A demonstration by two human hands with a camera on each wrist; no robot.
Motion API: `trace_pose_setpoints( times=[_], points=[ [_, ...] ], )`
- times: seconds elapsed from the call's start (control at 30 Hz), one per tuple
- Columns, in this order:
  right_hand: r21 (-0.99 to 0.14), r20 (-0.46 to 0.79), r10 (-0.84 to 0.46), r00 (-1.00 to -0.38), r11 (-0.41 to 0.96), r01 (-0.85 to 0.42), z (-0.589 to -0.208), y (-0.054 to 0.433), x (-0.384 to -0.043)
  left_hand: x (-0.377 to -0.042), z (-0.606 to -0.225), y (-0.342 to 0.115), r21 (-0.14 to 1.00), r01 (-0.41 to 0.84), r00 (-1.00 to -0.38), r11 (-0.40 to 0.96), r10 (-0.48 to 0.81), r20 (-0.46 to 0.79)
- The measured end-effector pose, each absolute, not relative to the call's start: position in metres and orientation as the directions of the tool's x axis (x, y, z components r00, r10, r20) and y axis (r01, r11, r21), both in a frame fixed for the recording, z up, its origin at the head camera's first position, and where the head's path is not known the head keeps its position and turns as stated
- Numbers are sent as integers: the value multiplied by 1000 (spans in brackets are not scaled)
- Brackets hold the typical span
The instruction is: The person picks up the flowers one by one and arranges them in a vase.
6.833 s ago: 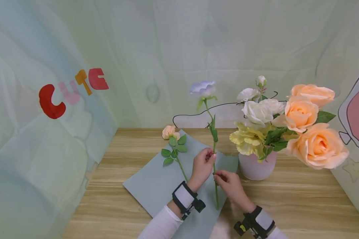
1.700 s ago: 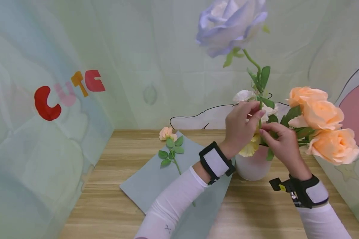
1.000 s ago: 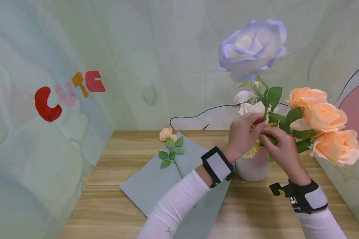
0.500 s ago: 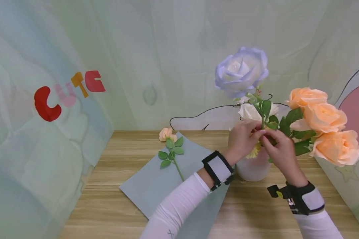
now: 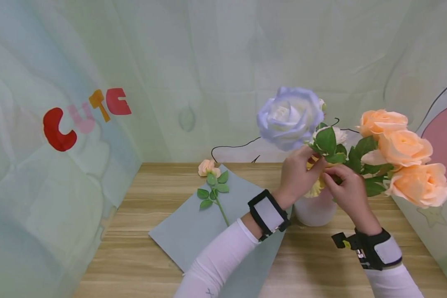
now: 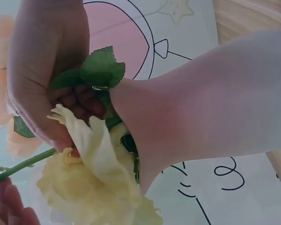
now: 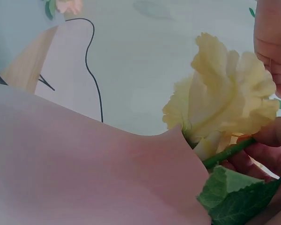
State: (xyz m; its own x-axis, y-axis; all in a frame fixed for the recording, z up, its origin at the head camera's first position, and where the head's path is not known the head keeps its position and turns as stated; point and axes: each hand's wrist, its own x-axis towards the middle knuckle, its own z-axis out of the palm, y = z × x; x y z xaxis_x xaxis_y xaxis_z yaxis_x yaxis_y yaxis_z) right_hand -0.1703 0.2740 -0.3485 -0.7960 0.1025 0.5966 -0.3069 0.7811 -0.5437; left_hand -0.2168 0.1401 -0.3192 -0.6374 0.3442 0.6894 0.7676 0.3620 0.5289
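A blue-edged white rose (image 5: 290, 118) leans left above the pale pink vase (image 5: 314, 211) in the head view. My left hand (image 5: 298, 176) pinches its stem just below the leaves. Lower down, my right hand (image 5: 350, 194) pinches the same green stem (image 7: 229, 152) between thumb and fingers. In the right wrist view the stem slants to the vase mouth, beside a yellow flower (image 7: 229, 93). Its lower end is hidden. White flowers (image 5: 337, 134) show behind the leaves, and several peach roses (image 5: 406, 145) spread out to the right of my right hand.
A small peach rose (image 5: 207, 167) with green leaves lies on a grey-blue sheet (image 5: 193, 236) at the left of the wooden table (image 5: 134, 248). My left forearm covers part of its stem. A printed cloth backdrop (image 5: 208, 74) rises behind and at both sides.
The blue-edged rose was held upright over the sheet, then carried right to above the vase. Over the last second it has sunk down and left, its leaves now close to my hands.
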Motion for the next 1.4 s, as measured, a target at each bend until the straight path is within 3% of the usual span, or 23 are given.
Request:
trace_pose_setpoints(
  times=[0.13, 0.37, 0.5, 0.77, 1.1, 1.4],
  points=[
    [-541, 569, 85, -818, 788, -295, -349, 275, -170, -214, -321, 138, 542, 768, -638, 341, 342, 690],
    [-493, 570, 53, -820, 820, -289, -351, 277, -173, -216, -314, 137, 575, 817, -562, 45, 284, 777],
    [-463, 600, 46, -799, 834, -300, -352, 277, -175, -216, -307, 135, 540, 841, -525, -16, 208, 825],
    [-435, 618, 30, -785, 846, -310, -355, 277, -175, -215, -304, 135, 504, 837, -541, 215, 174, 823],
    [-565, 633, 120, -765, 747, -350, -358, 277, -171, -211, -317, 145, 522, 769, -628, 368, 287, 723],
    [-569, 672, 181, -718, 747, -344, -361, 275, -167, -214, -330, 148, 539, 727, -678, 426, 319, 662]
  ],
)
